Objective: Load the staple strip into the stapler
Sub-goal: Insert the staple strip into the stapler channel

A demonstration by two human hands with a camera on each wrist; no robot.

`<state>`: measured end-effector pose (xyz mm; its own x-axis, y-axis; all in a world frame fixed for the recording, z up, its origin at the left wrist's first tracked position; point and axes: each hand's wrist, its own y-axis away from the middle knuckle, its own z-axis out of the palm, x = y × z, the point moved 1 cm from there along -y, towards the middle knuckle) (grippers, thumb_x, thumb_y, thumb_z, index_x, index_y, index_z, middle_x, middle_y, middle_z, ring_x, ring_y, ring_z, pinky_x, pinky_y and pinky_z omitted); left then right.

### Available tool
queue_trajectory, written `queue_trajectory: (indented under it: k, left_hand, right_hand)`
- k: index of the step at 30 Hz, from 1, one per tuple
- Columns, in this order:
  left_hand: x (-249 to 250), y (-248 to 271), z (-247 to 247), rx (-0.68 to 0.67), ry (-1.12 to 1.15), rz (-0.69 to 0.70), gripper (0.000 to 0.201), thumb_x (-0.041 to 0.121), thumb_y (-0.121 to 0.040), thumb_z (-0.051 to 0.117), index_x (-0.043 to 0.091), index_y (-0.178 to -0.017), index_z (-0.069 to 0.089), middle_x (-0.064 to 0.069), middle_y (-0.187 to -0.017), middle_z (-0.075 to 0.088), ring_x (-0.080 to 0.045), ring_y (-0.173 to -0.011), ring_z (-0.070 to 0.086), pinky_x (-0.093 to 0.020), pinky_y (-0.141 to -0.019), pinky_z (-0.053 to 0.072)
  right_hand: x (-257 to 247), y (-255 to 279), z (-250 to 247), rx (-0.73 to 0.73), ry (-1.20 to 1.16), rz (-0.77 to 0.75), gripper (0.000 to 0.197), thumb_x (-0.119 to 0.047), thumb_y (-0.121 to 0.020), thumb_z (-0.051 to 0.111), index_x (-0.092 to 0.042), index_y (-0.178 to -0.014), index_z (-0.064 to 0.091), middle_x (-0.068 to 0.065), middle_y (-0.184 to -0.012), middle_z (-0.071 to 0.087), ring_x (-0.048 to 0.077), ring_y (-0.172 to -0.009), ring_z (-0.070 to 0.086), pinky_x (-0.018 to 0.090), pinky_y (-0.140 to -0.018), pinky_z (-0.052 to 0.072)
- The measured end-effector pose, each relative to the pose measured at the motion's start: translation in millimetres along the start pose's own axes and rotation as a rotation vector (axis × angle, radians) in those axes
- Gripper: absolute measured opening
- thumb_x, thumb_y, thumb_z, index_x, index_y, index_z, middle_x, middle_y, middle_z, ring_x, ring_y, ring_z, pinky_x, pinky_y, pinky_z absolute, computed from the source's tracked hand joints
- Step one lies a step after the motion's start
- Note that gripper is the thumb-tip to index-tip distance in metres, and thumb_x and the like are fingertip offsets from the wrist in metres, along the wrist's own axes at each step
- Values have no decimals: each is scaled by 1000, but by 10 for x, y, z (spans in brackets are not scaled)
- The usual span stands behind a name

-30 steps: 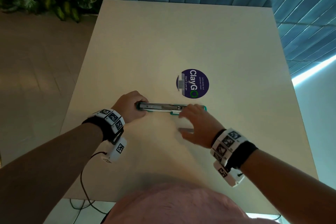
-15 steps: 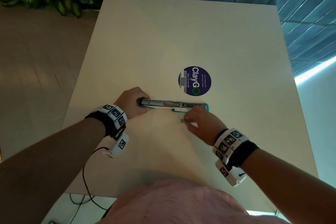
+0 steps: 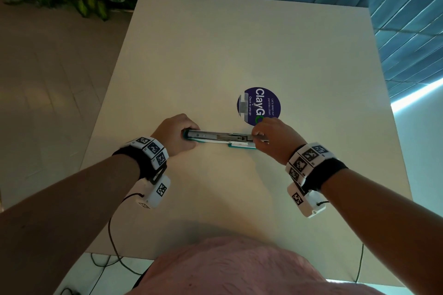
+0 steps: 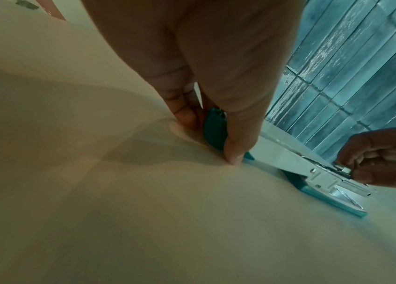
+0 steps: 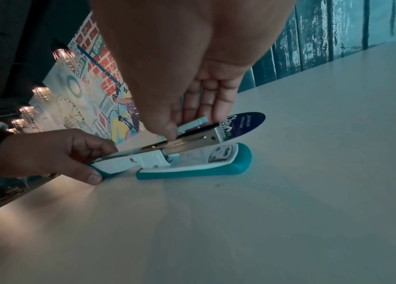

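- right hand [image 3: 273, 137] moved since half a second ago: from the table just near of the stapler's front up over its front end, now covering part of the round purple sticker [image 3: 261, 103]; head view also tipped a little.
- left hand [image 3: 176, 133] unchanged, curled round the hinged rear end of the stapler [image 3: 223, 139], thumb tip down on the table [image 3: 215, 55].
- right hand pinches the staple strip [image 5: 193, 123] between thumb and fingertips, just above the open metal channel at the front; looks not seated yet, hard to tell.
- stapler lies opened flat, crosswise near table centre, front beside the sticker.
- wide bare tabletop all round; far edge meets a blue slatted wall, left edge drops to tiled floor with plants.
- stapler: teal plastic base, white body, shiny steel magazine; table smooth, matte, pale.
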<state>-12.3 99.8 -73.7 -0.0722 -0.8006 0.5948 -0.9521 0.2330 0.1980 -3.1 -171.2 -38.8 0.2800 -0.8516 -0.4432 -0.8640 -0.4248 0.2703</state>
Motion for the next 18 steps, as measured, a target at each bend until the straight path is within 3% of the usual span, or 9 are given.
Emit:
queue_trajectory:
  k: [8,13,16,18]
  left_hand:
    - [-1,1,3,5,20,5,28,12,-64,76,16,-90,69,-5,-88,62,-20,-75,57,-26,-67,42]
    - [-27,-6,15,7,6,4,27,13,-64,76,17,-90,68,-3,-88,62,-16,-74,55,-15,-63,36]
    - [-27,-9,9,1,9,2,27,14,-64,76,18,-90,68,-2,-88,62,-16,-73,55,-14,-63,36]
    - [-28,-10,8,-3,10,2,28,14,-64,76,18,-90,68,-2,-88,62,-16,-74,55,-13,-63,36]
  right_hand:
    - [-31,-4,-29,-32,38,-5,18,-19,-88,50,-14,-97,65,5,-97,61,15,-84,47,24,-71,40]
    - [-82,12,-54,-66,81,0,22,-19,-90,48,-13,-101,65,9,-101,62,23,-93,53,28,-74,46]
    - [-109,14,-83,-98,89,8,23,-19,-90,48,-11,-106,64,12,-109,61,28,-101,54,38,-83,49]
    - [-126,15,-69,-97,140,-26,24,-19,-91,50,-10,-109,64,11,-105,63,26,-100,54,36,-81,49]
